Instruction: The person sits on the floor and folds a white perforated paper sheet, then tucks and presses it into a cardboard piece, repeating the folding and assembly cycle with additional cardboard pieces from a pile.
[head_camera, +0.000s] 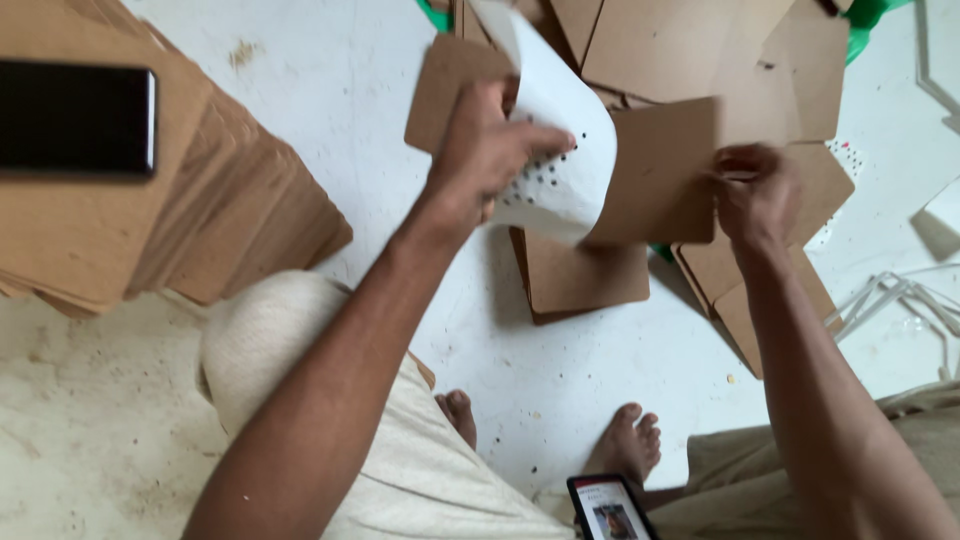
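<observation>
While I monitor the head view, the white painted floor (340, 90) fills most of the field. On its upper left lies a fanned stack of brown square fibreboard panels (230, 215), and a black smartphone with a dark screen (75, 118) rests flat on top of that stack. A second, looser pile of brown fibreboard panels (760, 50) lies along the upper edge, and a short stack of the same panels (585, 280) sits on the floor between the two forearms.

Both hands work above this short stack. The left hand (490, 150) has its grip clamped on a curled white sheet with rows of small dark dots (565, 170); the thumb lies across the printed face and the fingers are behind it. The sheet bends away from a single brown square fibreboard panel (660, 170), held raised above the floor. The right hand (755, 195) has its grip pinched together on that panel's right edge.

At the lower edge, bare feet (630, 445) rest on the floor, and a second smartphone with a lit screen (610, 510) lies just beside them.
</observation>
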